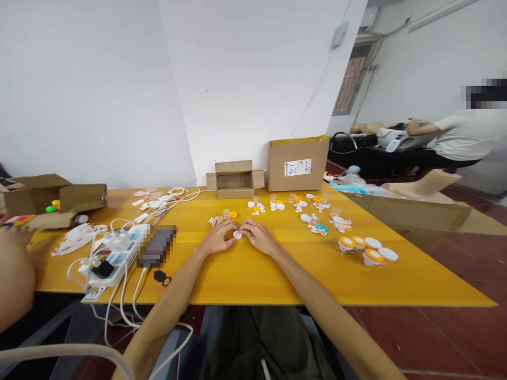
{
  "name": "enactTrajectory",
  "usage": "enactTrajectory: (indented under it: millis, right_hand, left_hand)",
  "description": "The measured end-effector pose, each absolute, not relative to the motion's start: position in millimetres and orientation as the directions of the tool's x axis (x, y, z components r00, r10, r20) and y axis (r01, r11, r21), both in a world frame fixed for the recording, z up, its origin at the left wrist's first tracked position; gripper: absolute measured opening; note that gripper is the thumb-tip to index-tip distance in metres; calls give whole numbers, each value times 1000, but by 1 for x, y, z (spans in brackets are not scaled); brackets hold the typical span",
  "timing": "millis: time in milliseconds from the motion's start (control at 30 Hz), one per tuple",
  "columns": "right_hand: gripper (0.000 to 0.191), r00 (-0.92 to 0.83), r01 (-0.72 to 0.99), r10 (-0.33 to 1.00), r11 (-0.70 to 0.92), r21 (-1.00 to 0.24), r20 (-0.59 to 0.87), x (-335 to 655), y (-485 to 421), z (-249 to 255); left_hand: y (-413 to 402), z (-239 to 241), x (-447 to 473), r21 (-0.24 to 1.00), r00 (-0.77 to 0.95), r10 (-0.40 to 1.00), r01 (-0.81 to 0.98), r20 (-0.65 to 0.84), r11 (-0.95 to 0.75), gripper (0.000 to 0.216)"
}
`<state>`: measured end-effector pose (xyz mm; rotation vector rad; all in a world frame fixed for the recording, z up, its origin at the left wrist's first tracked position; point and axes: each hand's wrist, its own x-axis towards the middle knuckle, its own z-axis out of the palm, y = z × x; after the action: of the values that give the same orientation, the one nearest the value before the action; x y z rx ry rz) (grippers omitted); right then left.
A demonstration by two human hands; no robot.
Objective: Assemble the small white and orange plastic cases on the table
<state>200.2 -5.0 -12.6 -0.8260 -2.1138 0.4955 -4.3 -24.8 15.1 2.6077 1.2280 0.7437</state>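
My left hand (217,236) and my right hand (257,235) rest on the yellow table (253,269), fingertips meeting around a small white round part (237,235). Both hands pinch that part between them. Just beyond my fingers lie small orange and white caps (232,215) and tiny white pieces. To the right stand several small jars with orange and white lids (366,249).
A power strip with white cables (111,256) lies at the left. Open cardboard boxes stand at the back (234,179), back right (298,163) and far left (55,195). Another person's arm (13,279) is at the left edge; a person sits at far right.
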Motion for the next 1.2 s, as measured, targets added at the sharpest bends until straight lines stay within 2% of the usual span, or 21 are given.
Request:
enactTrajectory:
  millis: [133,333,600,733,867,1067,1200]
  right_hand:
    - [18,-460,399,706,706,-586,538,200,-5,-12]
    - [17,-450,419,725,687,-593,522,201,-4,-12]
    - [17,-433,432,730,683,-589,529,200,-2,-15]
    - [16,-434,434,726,688,-582,533,200,-3,-16]
    - [17,-442,431,726,687,-585,526,200,-3,-15]
    - [19,-465,415,719,692,-591,516,199,-3,-14]
    - [21,-478,397,702,709,-583,527,199,-3,-15]
  left_hand:
    - [-23,18,-9,357,514,773,690,371,-630,25]
    - [-18,19,-23,335,363,821,782,441,-526,35]
    - [-11,10,-32,232,331,828,853,453,-468,21]
    - [-9,8,-33,225,348,822,846,451,-483,19]
    - [-8,10,-32,259,332,832,841,444,-475,16]
    - [-9,15,-28,372,285,872,819,397,-437,11]
    - [-10,17,-23,445,313,871,763,380,-468,10]
